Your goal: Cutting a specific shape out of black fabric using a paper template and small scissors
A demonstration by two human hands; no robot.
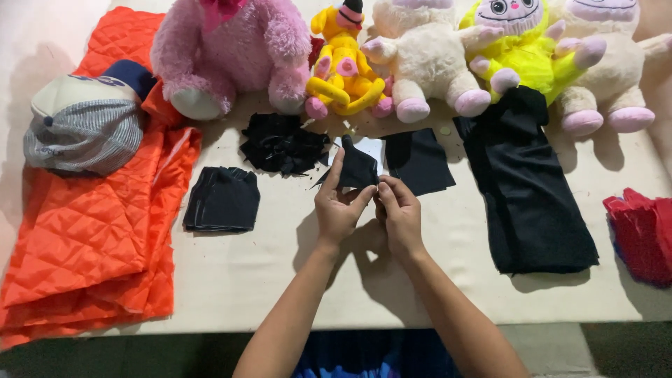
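I see both hands meeting over the middle of the table (231, 280), pinching one small black fabric piece (355, 168) between them. The left hand (339, 206) grips its lower left edge with thumb and fingers closed on the cloth; the right hand (399, 210) is clamped on its lower right corner, the two hands almost touching. The piece stands up off the table, just in front of the yellow plush toy (343, 70).

My worry is the grip: the cloth is limp and held only at its lower edge, so it could fold over or slip out if either pinch loosens. The loose heap of black scraps (283, 143) lies just left of the held piece, and a sweep of the left wrist could scatter it. The folded black stack (222, 199), further left, looks safer.

I see no box, bin or tray anywhere on the table, so nothing is contained.
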